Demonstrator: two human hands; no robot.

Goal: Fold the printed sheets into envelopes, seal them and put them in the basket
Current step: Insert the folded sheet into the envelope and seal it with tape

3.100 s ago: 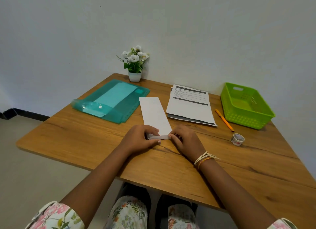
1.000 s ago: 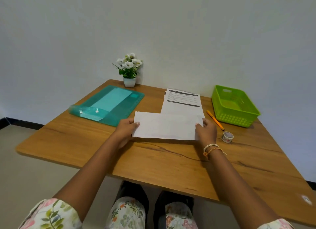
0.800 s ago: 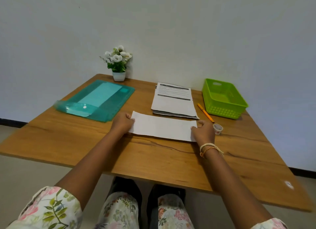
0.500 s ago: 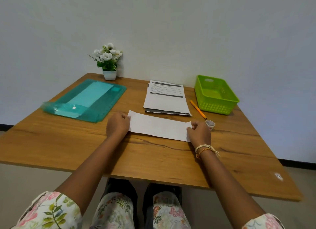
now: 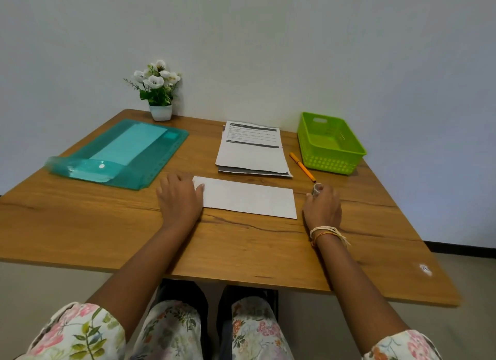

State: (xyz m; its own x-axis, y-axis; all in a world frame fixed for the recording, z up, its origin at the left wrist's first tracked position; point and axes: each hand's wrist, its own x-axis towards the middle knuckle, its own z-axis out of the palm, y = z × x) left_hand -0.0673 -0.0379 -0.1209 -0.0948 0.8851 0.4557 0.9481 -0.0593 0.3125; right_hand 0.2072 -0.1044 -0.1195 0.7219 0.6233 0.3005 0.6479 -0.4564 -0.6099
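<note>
- Left hand: flat, palm down, thumb pinning the left end of the folded sheet.
- Right hand: off the paper, fingers closing on the tape roll; grip unclear.
- Sheet lies mid-table, blank side up: light, floppy, slides easily. Pin one end, lift by an edge.
- Basket far right, empty.

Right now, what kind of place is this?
Probably a home or small-office desk set up for paperwork: a wooden table against a bare wall, with printed sheets, a plastic folder, a green basket and a potted plant.
</note>
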